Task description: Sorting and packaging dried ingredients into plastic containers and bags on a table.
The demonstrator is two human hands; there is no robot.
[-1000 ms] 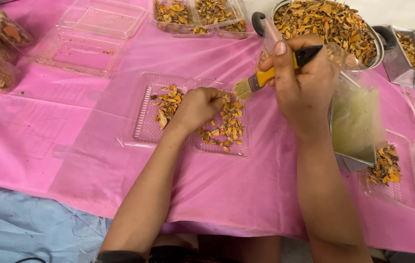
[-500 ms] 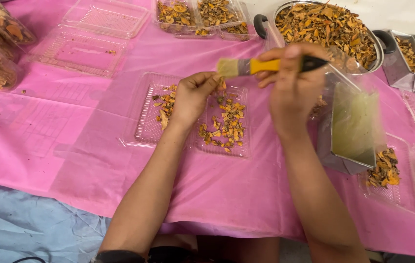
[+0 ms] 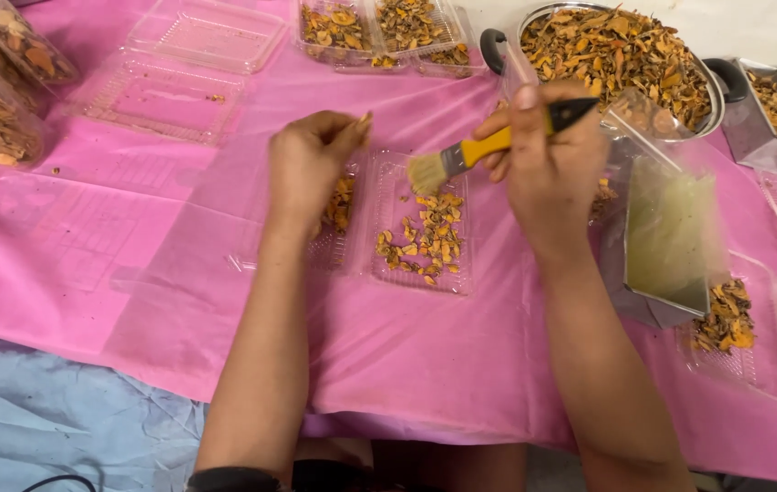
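my left hand (image 3: 308,162) pinching an orange chip (image 3: 365,117) | my right hand (image 3: 548,159) gripping yellow-handled brush (image 3: 470,155) | both above clear tray (image 3: 425,228)

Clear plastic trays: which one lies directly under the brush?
The clear tray between the two hands, scattered with orange pieces, lies under the brush; the empty trays lie far left.

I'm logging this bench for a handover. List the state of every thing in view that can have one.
Left hand: raised, pinching a small orange piece.
Right hand: gripping the brush.
Yellow-handled brush: held level, bristles above the tray.
Clear plastic clamshell tray: open, partly filled with orange slices.
Round metal pan: heaped with dried orange slices.
Clear empty tray: open, almost bare.
Steel container of pale liquid: tilted, uncovered.
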